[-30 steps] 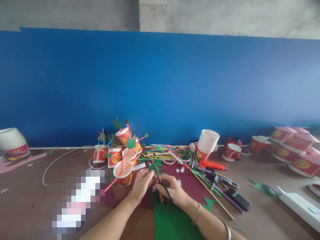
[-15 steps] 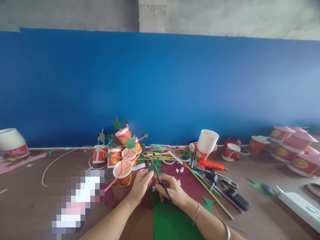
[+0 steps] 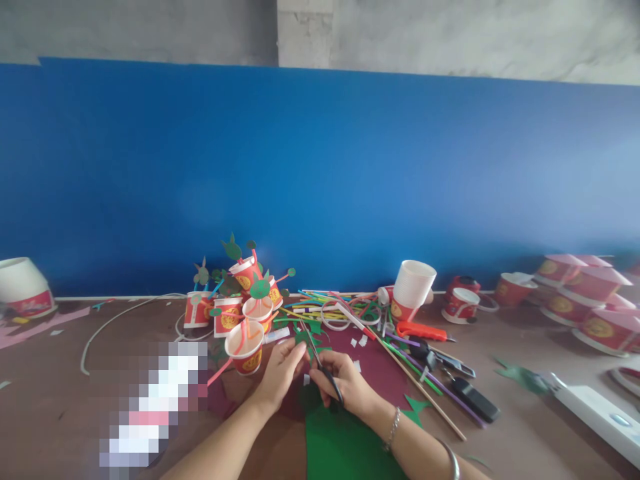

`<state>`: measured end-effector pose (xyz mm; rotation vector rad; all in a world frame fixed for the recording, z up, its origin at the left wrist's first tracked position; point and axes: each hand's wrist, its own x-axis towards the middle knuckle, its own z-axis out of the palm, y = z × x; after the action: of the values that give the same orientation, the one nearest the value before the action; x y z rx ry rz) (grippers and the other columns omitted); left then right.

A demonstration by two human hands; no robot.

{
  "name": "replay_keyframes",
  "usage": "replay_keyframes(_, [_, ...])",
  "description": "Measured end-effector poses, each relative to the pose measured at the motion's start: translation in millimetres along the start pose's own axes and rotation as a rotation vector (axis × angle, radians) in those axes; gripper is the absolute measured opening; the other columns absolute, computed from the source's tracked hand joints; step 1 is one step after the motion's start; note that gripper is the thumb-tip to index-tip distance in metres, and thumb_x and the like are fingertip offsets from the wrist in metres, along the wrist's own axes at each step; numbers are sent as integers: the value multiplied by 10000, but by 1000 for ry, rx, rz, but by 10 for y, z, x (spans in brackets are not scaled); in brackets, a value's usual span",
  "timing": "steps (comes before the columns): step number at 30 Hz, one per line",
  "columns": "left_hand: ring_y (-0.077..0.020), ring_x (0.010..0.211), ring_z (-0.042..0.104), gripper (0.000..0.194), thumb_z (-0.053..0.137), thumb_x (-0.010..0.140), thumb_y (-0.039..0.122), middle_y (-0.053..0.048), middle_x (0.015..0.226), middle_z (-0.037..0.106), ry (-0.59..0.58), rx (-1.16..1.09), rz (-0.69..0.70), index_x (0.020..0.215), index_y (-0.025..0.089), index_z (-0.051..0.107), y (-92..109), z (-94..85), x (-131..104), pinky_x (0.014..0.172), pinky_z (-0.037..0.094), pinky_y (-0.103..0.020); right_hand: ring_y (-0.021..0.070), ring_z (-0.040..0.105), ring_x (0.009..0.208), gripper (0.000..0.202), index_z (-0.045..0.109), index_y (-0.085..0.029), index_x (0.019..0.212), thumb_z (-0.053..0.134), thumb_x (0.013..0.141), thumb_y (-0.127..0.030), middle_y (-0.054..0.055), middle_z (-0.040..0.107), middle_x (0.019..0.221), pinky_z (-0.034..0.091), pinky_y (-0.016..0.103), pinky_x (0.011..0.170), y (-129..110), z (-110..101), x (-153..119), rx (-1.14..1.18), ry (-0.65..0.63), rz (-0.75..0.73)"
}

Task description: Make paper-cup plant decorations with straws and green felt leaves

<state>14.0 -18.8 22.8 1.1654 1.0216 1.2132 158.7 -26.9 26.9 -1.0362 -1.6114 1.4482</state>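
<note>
From afar, I see my right hand gripping black-handled scissors, my left hand pinching green paper.

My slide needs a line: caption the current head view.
Right hand holding scissors close to green paper pinched in the left hand, near red cups.

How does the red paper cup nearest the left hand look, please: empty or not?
Not empty: a pinkish straw shows inside the open mouth of the red paper cup.
</note>
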Motion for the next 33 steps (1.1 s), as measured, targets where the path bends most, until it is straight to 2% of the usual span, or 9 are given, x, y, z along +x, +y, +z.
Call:
replay_keyframes(16, [-66, 446, 274, 399, 535, 758, 518, 79, 459, 317, 12, 42, 44, 578, 171, 456, -30, -33, 25, 442, 208, -198, 65, 442, 324, 279, 499, -168, 674, 664, 698, -392, -77, 486, 410, 353, 159, 338, 34, -19, 10, 16, 2, 14])
replay_keyframes(23, [-76, 463, 270, 406, 529, 757, 510, 73, 478, 320, -59, 74, 48, 553, 186, 397, -14, -48, 28, 458, 222, -209, 66, 455, 339, 288, 508, -165, 679, 660, 699, -409, -67, 504, 422, 344, 159, 351, 24, -16, 6, 30, -13, 0])
replay_keyframes(33, [-75, 451, 276, 421, 532, 745, 530, 74, 467, 315, -7, 89, 59, 541, 185, 402, -21, -41, 33, 451, 211, -212, 63, 440, 324, 316, 504, -167, 679, 662, 694, -441, -78, 484, 404, 350, 160, 339, 39, -31, 13, 32, -16, 21])
